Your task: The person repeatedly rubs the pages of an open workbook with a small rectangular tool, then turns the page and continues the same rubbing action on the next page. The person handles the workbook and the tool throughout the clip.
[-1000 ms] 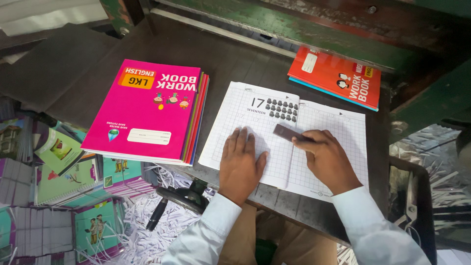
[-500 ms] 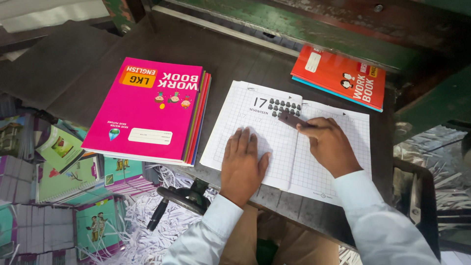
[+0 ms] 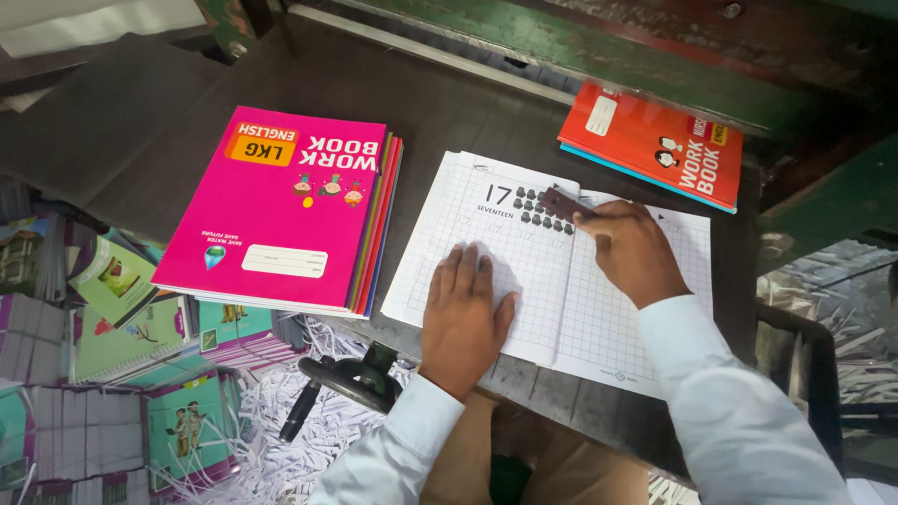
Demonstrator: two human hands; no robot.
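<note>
Open white workbook of squared grid paper (image 3: 524, 271) lying flat near the front edge of the dark worn metal table (image 3: 140, 140), right of the middle. Printed at the top of the left page: a large number, a word under it, and rows of small dark pictures. Both pages pale, lined in fine squares, the right page partly covered by a forearm.

Left hand (image 3: 465, 318) flat on the lower left page, fingers spread a little, palm pressing the paper down. Right hand (image 3: 629, 251) resting on the fold near the top, fingertips pinching a small flat dark strip (image 3: 561, 201) laid at a slant across the rows of pictures. White sleeves on both arms.

Stack of thin workbooks with a bright pink cover on top (image 3: 285, 210) just left of the open book, not quite touching it. Red-orange workbook (image 3: 655, 140) near the back right corner, well apart. Shredded paper and more booklets (image 3: 140, 374) below the table's front edge on the left.
</note>
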